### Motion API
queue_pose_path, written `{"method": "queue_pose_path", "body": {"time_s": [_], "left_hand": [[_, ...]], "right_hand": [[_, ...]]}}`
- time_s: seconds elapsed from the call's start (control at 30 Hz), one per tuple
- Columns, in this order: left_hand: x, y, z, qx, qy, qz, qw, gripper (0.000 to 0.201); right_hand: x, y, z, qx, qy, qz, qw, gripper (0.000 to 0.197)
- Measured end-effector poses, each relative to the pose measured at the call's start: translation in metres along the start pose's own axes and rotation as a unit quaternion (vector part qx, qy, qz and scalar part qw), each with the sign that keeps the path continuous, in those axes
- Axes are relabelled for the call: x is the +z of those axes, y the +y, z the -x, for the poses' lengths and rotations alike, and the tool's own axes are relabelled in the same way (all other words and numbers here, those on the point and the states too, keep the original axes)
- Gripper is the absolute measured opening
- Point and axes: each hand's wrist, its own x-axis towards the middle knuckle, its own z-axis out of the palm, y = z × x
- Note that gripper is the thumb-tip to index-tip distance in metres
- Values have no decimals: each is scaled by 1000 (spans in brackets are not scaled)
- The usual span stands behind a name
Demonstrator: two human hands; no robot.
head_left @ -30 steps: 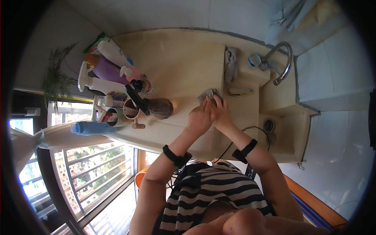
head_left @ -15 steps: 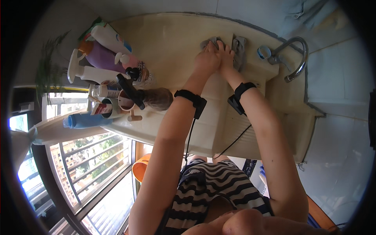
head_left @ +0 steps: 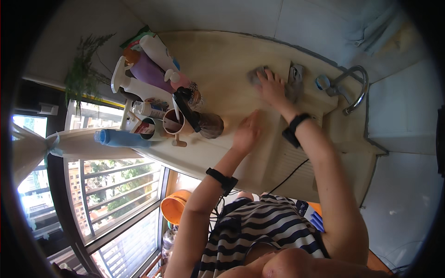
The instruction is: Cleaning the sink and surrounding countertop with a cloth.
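Since half a second ago the two hands have been parted: they were pressed together on the cloth near the tap, and now only the right hand (head_left: pixel 271 88) is kept on it, while the left hand (head_left: pixel 246 132) has been drawn back toward the near edge of the surface (head_left: pixel 218 60).

From the head view, the one view there is, the right hand is seen spread flat, fingers fanned, pressing the grey cloth (head_left: pixel 256 74) down on the pale, stained surface, far side, just left of a second crumpled grey rag (head_left: pixel 295 76). The left hand is laid open, fingers together, palm down, holding nothing.

The cloth is seen as a small bunched wad, dull grey, mostly hidden under the fingers; whether it is wet cannot be told.

Risks, as judged from here: the cluster of bottles (head_left: pixel 148 69) and the dark-lidded jar (head_left: pixel 204 124) is crowded just beside the left hand, so a wide sweep leftward could knock something over, perhaps toward the open window. A bunched cloth could slip from under flat fingers, since it is pressed rather than gripped. The second rag could be dragged along toward the sink (head_left: pixel 343 134) if the stroke is carried right.
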Motion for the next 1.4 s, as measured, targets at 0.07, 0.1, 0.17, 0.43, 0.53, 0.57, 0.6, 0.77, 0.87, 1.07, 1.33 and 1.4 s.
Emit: {"method": "queue_pose_path", "body": {"time_s": [0.07,0.1,0.17,0.43,0.53,0.57,0.6,0.77,0.87,1.07,1.33,1.4], "left_hand": [[6,-6,-10,64,55,-20,996,59],[7,-8,-11,60,56,-21,996,59],[13,-2,-14,93,45,-128,986,57],[0,-6,-10,62,42,-112,991,53],[1,-6,-9,63,40,-113,991,53],[1,-5,-8,63,35,-117,990,53],[2,-4,-8,67,35,-118,990,53],[16,3,-19,98,46,-122,987,53],[9,-1,-15,88,26,-111,990,54],[2,-5,-10,70,17,-133,988,55],[8,7,-16,83,16,-145,986,54],[7,2,-14,77,13,-148,986,54]], "right_hand": [[13,4,-43,1,-35,10,999,50],[12,2,-67,7,-65,12,998,50],[15,12,-103,9,-64,0,998,49],[7,2,-51,-46,-59,-21,997,46],[-2,9,-35,-49,-84,-44,994,44],[1,9,-45,-47,-79,-55,994,43],[4,12,-55,-41,-72,-66,994,42],[17,22,-104,12,-12,-16,1000,47],[22,3,-74,6,3,13,1000,48],[-3,36,-36,44,-13,12,999,41],[5,50,-55,113,19,64,991,38],[6,43,-45,50,26,28,998,38]]}}
